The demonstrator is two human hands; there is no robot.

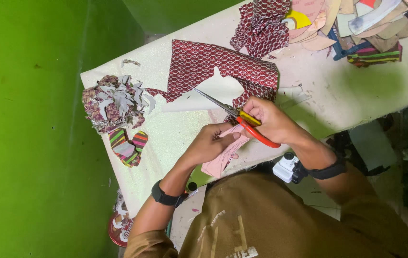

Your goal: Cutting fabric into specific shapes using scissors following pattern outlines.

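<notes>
My right hand [271,119] grips a pair of scissors [235,116] with red and yellow handles, blades pointing up-left over a large dark red patterned fabric sheet [204,62]. My left hand [209,143] holds a pink cut piece [218,162] against the table's near edge, just below the scissor handles. Parts have been cut out of the red fabric, leaving a white gap [213,91].
A heap of fabric scraps [113,102] and a striped piece [127,148] lie at the white table's [338,91] left end. Crumpled red fabric [261,24], card templates [323,24] and striped pieces [373,55] sit at the far right. A green wall [27,129] runs along the left.
</notes>
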